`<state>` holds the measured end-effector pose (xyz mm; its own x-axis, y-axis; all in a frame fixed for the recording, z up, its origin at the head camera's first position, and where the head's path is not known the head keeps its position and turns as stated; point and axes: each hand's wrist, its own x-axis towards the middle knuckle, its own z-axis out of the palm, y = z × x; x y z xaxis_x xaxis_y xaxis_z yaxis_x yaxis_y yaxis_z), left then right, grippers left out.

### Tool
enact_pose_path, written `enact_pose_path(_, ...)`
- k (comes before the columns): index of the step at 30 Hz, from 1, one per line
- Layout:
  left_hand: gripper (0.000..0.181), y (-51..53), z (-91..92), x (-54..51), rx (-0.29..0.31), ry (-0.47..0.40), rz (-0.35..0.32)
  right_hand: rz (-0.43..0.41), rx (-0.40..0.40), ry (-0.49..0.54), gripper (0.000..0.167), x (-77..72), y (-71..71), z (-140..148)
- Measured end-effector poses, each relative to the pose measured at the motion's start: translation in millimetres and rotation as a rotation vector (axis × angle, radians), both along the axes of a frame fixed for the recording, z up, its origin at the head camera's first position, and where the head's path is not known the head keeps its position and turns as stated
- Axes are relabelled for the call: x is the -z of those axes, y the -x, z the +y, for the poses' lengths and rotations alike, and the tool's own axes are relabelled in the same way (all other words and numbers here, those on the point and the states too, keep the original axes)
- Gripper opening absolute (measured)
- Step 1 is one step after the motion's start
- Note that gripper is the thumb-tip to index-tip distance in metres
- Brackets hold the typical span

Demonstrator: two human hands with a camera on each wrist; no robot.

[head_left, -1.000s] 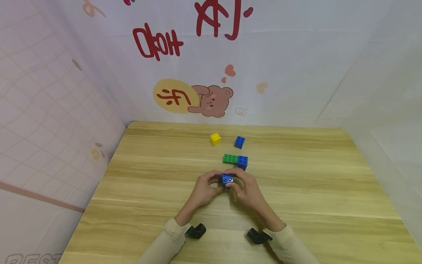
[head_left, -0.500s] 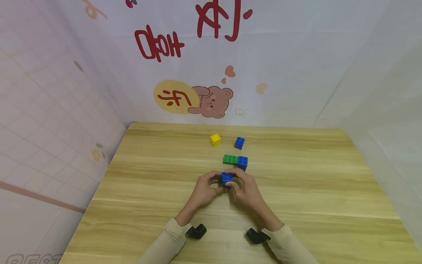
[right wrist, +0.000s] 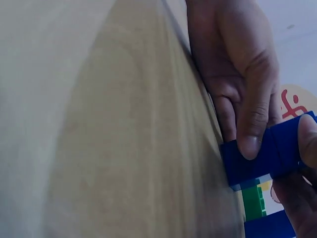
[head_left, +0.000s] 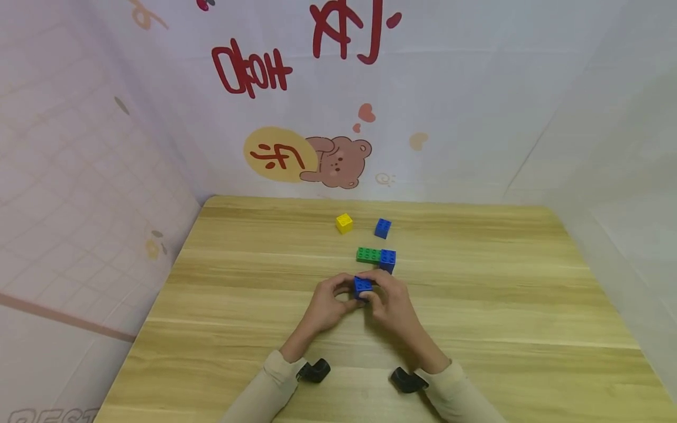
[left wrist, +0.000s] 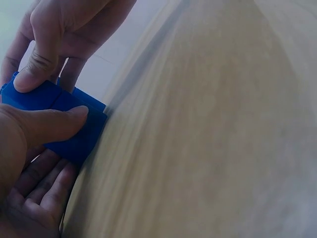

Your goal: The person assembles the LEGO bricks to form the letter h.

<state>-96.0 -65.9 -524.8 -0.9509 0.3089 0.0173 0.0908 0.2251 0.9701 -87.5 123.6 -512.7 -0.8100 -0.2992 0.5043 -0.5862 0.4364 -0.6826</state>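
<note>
just below frame centre on my feed, left hand [head_left: 325, 305] and right hand [head_left: 394, 302] pinch a blue stack [head_left: 362, 285], seemingly two bricks joined; yellow brick [head_left: 344, 223] and lone blue brick [head_left: 383, 228], mid-frame, lie loose, probably unbuilt.

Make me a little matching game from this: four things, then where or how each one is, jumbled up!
1. Yellow block
2. Green block
3. Bear
4. Left hand and right hand

A. Printed on the backdrop
B. Gripping blue blocks
C. Near the far edge of the table, left of a lone blue block
D. Longest single block

Pairs: 1-C, 2-D, 3-A, 4-B
</note>
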Motion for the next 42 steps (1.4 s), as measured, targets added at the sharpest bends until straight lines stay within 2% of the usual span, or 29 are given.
enact_pose_path(3, 0.038, 1.1, -1.5, -0.4, -0.001, 0.004, 0.014, 0.062, 0.032, 0.01, 0.034, 0.7, -0.3, -4.9)
enact_pose_path(7, 0.036, 1.7, -2.3, -0.3, -0.004, -0.01, 0.015, 0.104, 0.059, 0.015, 0.035, 1.6, -1.7, -8.5)
enact_pose_path(14, 0.037, 1.5, -3.1, -0.8, 0.021, -0.006, -0.005, 0.054, 0.068, 0.029, 0.036, 1.6, -5.6, -6.5)
enact_pose_path(21, 0.035, 3.1, -4.9, 0.4, 0.05, -0.05, -0.014, 0.03, 0.052, 0.038, 0.035, 0.0, -7.4, -4.5)
enact_pose_path(26, 0.034, 3.9, -4.9, 1.6, 0.047, -0.04, -0.015, 0.0, 0.03, 0.008, 0.035, -1.7, -7.2, -0.7)
enact_pose_path(35, 0.033, 3.2, -1.2, 0.5, 0.042, -0.032, 0.013, 0.027, 0.004, -0.113, 0.042, -13.6, -8.9, 12.7)
enact_pose_path(42, 0.033, 2.8, -0.2, -1.4, 0.023, -0.034, 0.039, 0.051, 0.02, -0.081, 0.038, -24.8, -12.2, 24.3)
